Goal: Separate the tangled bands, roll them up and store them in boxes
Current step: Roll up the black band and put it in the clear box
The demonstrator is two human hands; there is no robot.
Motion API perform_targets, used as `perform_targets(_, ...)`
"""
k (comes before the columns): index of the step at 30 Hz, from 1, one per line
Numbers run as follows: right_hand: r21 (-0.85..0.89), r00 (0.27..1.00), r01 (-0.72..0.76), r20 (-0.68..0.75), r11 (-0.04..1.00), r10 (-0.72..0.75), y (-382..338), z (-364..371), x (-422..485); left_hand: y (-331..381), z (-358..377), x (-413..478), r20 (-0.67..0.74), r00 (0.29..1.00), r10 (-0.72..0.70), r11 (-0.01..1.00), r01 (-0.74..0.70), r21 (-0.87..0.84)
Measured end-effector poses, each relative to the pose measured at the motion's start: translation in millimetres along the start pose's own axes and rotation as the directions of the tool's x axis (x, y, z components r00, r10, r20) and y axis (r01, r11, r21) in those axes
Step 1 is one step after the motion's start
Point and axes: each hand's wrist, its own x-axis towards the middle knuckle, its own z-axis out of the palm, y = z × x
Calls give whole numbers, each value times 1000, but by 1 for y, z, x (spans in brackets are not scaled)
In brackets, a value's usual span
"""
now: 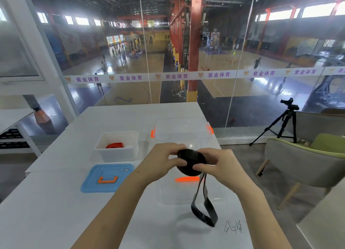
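Gripping rolled black band [191, 161], left hand [160, 160], right hand [218, 165]

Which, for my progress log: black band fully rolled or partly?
Partly: left hand and right hand grip the coiled black band; its tail loop hangs loose.

Glass wall [186, 43] overlooks gym; chair [308, 161] right.

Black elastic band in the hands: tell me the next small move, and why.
Probably wind the hanging tail onto the black rolled band. The left hand and right hand both pinch the roll, but a long loop dangles from it toward the white table, so it looks unfinished and not ready to store.
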Motion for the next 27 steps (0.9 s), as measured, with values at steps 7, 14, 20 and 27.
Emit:
perform_targets(7, 321, 988, 20, -154, 947, 32, 13, 2, -7, 3, 5, -2, -45, 985, -166, 824, 114, -555)
perform_targets(14, 117, 995, -67, -59, 991, 74, 13, -1, -8, -7, 4, -1, 23, 985, -173, 975, 175, -138)
perform_targets(20, 126, 999, -38, 1, 991, 38, 7, -3, -6, 4, 5, 0, 29, 998, -48, 985, 52, -164)
perform_targets(27, 270, 994, -41, -89, 962, 67, 19, -6, -11, 0, 13, -4, -27, 990, -136, 798, 94, -596)
